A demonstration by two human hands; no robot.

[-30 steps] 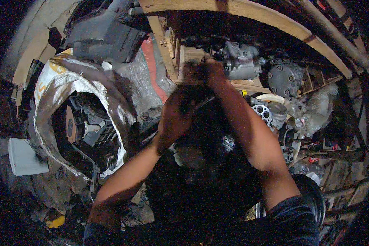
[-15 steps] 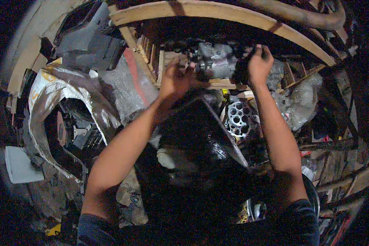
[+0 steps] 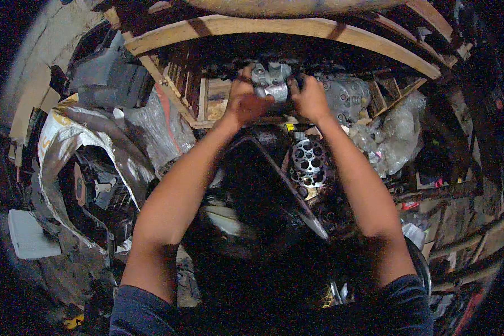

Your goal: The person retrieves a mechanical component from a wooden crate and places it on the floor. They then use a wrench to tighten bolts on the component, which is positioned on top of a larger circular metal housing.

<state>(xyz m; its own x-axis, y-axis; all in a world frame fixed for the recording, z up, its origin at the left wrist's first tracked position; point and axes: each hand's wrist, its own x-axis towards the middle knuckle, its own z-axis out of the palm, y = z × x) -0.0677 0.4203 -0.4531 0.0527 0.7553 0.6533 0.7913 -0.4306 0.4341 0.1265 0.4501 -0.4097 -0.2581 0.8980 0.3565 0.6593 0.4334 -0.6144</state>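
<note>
Between my two hands is a grey cast-metal part (image 3: 271, 81), rounded like a small compressor, with lugs on top and a shiny band on its near side. My left hand (image 3: 246, 101) wraps round its left end, the thumb lying along the near side. At the right end, my right hand (image 3: 309, 99) has its fingers curled in against the dark end of the part; the fingertips are hard to make out in shadow. Right of that hand, a similar grey metal casing (image 3: 346, 96) rests in the wooden crate (image 3: 213, 99).
A curved wooden rail (image 3: 263, 25) spans the far side. Nearer lies a silver plate with round holes (image 3: 309, 157). Clear plastic bags (image 3: 400, 137) lie to the right, an open white sack (image 3: 56, 145) and a white box (image 3: 32, 234) to the left.
My right hand has moved left, from apart to the metal part's right end. My left hand has closed round the left end. The view has shifted, uncovering the grey casing at right.
</note>
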